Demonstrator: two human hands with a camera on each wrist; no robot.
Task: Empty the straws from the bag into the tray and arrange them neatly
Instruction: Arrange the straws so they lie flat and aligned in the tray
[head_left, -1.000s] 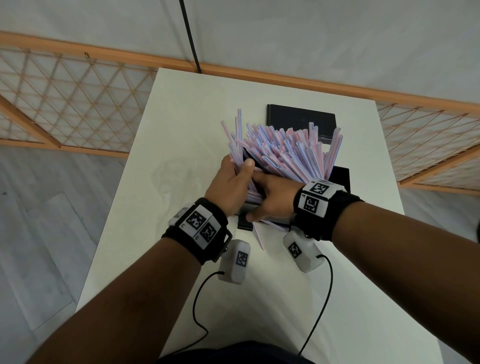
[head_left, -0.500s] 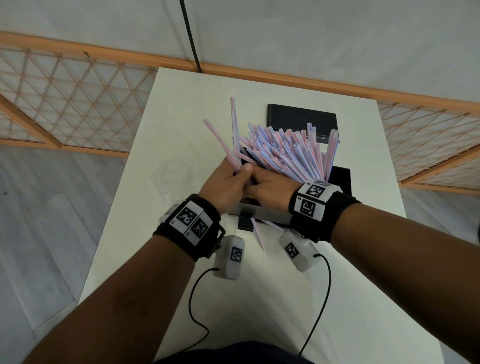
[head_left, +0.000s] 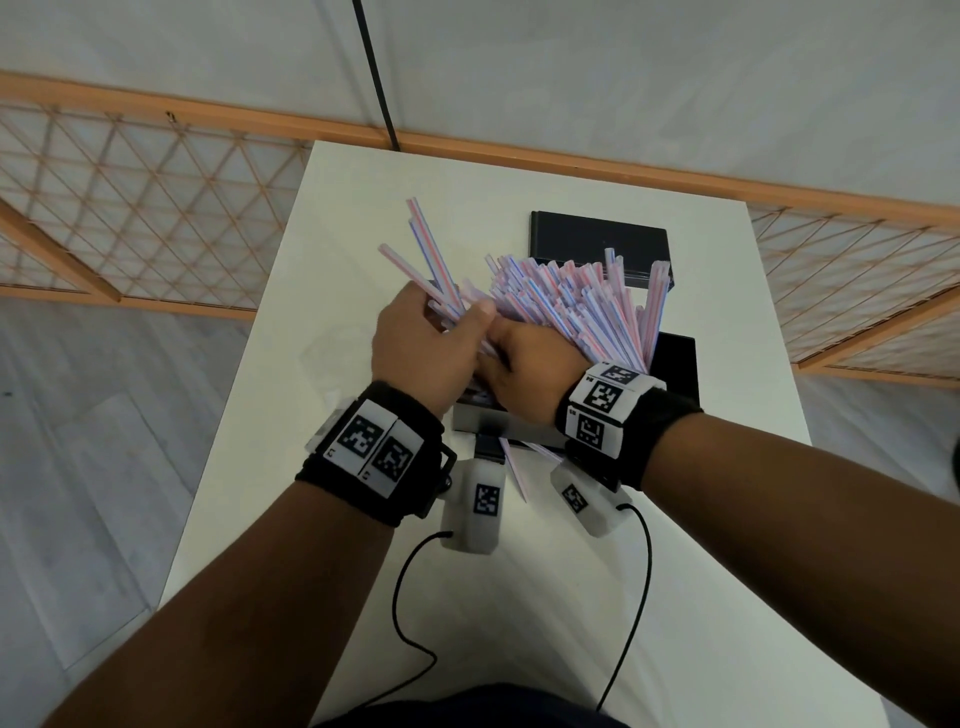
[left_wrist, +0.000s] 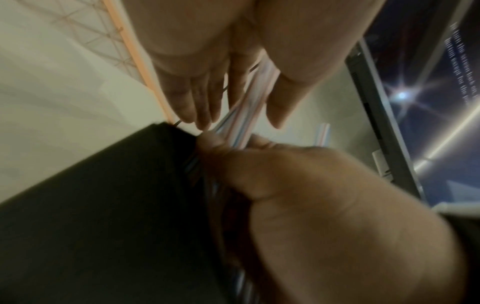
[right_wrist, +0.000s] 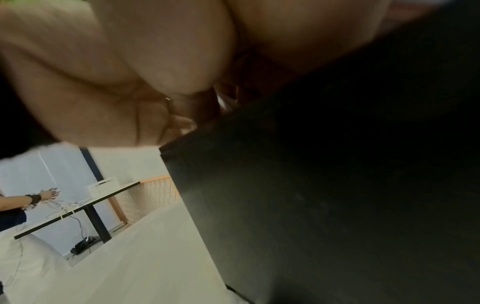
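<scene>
A thick bundle of pink-and-blue striped straws (head_left: 571, 306) stands tilted out of the black tray (head_left: 678, 364), fanning toward the far side. My right hand (head_left: 506, 338) grips the bundle's near end over the tray's grey front wall (head_left: 498, 422). My left hand (head_left: 452, 317) is pressed against the right one and pinches a few straws (head_left: 421, 249) that splay up and to the left, apart from the bundle. In the left wrist view those few straws (left_wrist: 241, 115) run between thumb and fingers beside the tray wall (left_wrist: 103, 205). The right wrist view shows only palm and the dark tray (right_wrist: 337, 185).
A second black box (head_left: 597, 239) lies behind the straws at the table's far side. One loose straw (head_left: 514, 467) lies on the white table (head_left: 311, 519) in front of the tray. A faint clear film (head_left: 327, 358) lies left of my hands. Another person (right_wrist: 26, 199) is at a distant table.
My left hand has drawn a few straws out of the bundle to the left, and they now fan further from it. Both hands have shifted slightly away from me.
</scene>
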